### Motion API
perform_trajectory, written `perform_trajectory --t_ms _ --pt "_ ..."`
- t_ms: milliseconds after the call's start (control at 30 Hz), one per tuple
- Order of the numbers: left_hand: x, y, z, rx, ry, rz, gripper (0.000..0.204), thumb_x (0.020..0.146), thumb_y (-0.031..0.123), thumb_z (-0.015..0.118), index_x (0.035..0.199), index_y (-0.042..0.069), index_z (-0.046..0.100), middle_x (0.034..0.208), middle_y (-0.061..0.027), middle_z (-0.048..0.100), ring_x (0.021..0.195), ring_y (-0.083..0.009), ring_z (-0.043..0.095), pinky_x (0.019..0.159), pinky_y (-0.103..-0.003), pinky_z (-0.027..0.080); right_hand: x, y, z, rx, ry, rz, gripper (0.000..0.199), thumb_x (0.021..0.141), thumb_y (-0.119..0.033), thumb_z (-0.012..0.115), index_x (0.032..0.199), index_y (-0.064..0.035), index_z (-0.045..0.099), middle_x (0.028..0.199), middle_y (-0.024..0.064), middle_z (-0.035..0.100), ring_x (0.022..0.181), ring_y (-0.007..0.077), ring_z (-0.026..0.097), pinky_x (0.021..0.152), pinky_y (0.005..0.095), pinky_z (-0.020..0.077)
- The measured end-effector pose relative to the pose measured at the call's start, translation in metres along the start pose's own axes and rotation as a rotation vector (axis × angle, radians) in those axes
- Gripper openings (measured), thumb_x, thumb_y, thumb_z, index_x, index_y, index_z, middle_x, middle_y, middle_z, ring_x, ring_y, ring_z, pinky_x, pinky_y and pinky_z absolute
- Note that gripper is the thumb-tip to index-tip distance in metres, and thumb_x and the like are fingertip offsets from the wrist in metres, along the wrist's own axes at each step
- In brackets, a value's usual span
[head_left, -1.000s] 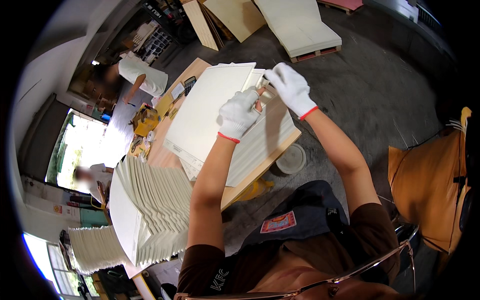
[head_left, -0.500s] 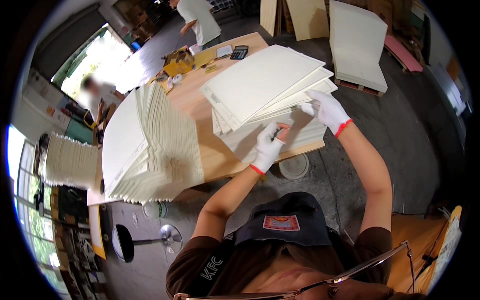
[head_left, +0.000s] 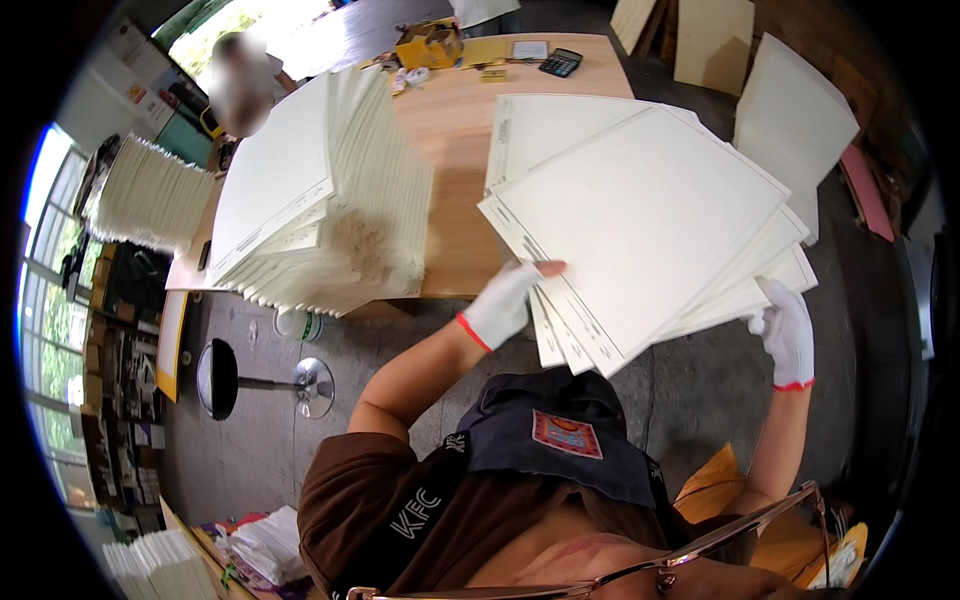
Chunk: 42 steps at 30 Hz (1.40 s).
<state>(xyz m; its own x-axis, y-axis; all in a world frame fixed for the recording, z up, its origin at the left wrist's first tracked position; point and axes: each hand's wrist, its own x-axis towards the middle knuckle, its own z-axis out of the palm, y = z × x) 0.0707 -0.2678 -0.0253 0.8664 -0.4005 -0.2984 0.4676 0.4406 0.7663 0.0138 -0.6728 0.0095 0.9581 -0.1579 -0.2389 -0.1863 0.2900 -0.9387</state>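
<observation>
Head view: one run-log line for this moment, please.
left hand: grips fanned cream sheets | right hand: grips opposite corner | tall sheet stack: on wooden table

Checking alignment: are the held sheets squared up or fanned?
Fanned: the sheets spread at staggered angles between the left hand and right hand.

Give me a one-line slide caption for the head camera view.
Gloved left hand and right hand hold a fanned sheaf of cream sheets beside a tall stack.

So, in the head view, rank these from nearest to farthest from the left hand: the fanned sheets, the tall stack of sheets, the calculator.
From the left hand:
1. Fanned sheets, in its grip, just to its right.
2. Tall stack of sheets, on the table's left side.
3. Calculator, at the table's far edge.
</observation>
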Motion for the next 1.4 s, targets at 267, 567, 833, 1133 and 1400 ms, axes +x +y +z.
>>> perform_trajectory --t_ms 267,567,833,1133,1400 --pt "-0.089 0.038 0.009 0.105 0.402 0.412 0.037 0.087 0.005 0.068 0.12 -0.007 0.056 0.108 -0.018 0.067 0.1 -0.0225 0.065 0.086 -0.034 0.053 0.037 -0.045 0.095 -0.095 -0.182 -0.189 0.045 0.089 -0.019 0.062 0.126 0.0042 0.054 0.095 0.0125 0.067 0.066 0.0173 0.066 0.049 0.0297 0.0542" --pt "-0.139 0.19 -0.095 0.501 0.591 1.131 0.035 0.097 0.01 0.054 0.129 -0.003 0.05 0.12 -0.0149 0.061 0.11 -0.0289 0.061 0.096 -0.043 0.051 0.01 -0.02 0.426 -0.161 -0.91 -0.34 0.049 0.094 -0.039 0.059 0.122 0.0006 0.055 0.098 0.0107 0.061 0.099 0.0185 0.062 0.085 0.035 0.0525" --pt "-0.13 0.24 -0.171 -0.527 0.665 0.803 0.028 0.096 0.001 0.055 0.122 -0.006 0.051 0.125 -0.0192 0.056 0.115 -0.0333 0.057 0.097 -0.043 0.053 0.067 0.032 0.541 0.052 -0.956 0.081 0.044 0.09 -0.025 0.059 0.11 0.0144 0.055 0.089 0.0175 0.064 0.065 0.0211 0.065 0.057 0.0342 0.0542" --pt "-0.134 0.235 -0.159 -0.473 0.623 0.85 0.029 0.098 0.005 0.052 0.124 -0.005 0.048 0.132 -0.0198 0.053 0.122 -0.035 0.054 0.105 -0.044 0.047 0.06 0.029 0.536 0.157 -0.962 0.082 0.039 0.093 -0.021 0.057 0.111 0.0137 0.056 0.1 0.0206 0.068 0.083 0.0268 0.071 0.071 0.0344 0.0568" --pt "-0.142 0.097 -0.112 -0.263 0.484 1.187 0.053 0.103 0.026 0.038 0.147 -0.002 0.03 0.147 -0.0225 0.041 0.14 -0.033 0.038 0.12 -0.044 0.025 0.043 0.043 0.371 -0.187 -1.153 0.036 0.028 0.101 -0.027 0.053 0.12 -0.0068 0.056 0.097 0.0072 0.067 0.078 0.0154 0.066 0.07 0.0283 0.0562"
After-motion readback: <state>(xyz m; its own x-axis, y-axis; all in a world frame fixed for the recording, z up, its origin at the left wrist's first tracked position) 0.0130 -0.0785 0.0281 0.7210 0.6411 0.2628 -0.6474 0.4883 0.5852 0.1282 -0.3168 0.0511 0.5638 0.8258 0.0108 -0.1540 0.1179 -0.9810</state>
